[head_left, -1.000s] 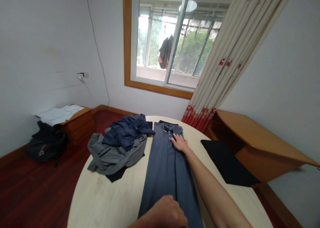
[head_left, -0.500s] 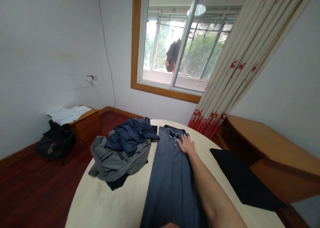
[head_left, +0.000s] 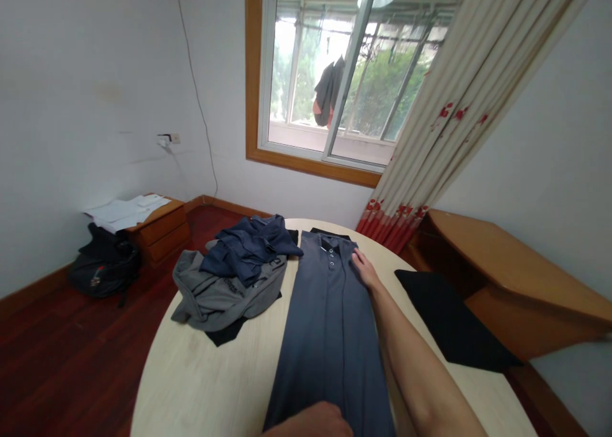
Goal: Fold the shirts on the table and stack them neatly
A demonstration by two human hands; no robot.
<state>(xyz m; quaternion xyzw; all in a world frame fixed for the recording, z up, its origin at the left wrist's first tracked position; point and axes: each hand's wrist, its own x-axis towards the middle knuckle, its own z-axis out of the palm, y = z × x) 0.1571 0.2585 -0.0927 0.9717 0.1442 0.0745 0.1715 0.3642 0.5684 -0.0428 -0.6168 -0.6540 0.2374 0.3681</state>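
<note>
A slate-blue shirt (head_left: 315, 335) lies lengthwise in a long, narrow shape on the round table (head_left: 191, 386). Its collar end with a few snap buttons points away from me. At the far right corner of the shirt, my right hand (head_left: 366, 270) rests along the edge, its fingers stretched out and close together. My left hand (head_left: 320, 420) is over the near part of the shirt at the bottom of the view; its fingers are hidden. Left of the shirt is a heap of clothes, with a navy garment (head_left: 253, 245) on top of a grey printed one (head_left: 215, 303).
Black flat cloth (head_left: 454, 322) lies at the table's right side, near a wooden desk (head_left: 516, 252). More black fabric (head_left: 329, 233) shows beyond the collar. A low drawer cabinet (head_left: 162, 226) with papers and a black backpack (head_left: 105, 265) stand at the left. A curtain (head_left: 444, 105) hangs beside the window.
My right hand has slid from lying spread on the shirt near the buttons to its right edge. More of my left hand has come into view at the bottom. The camera has tilted down slightly.
</note>
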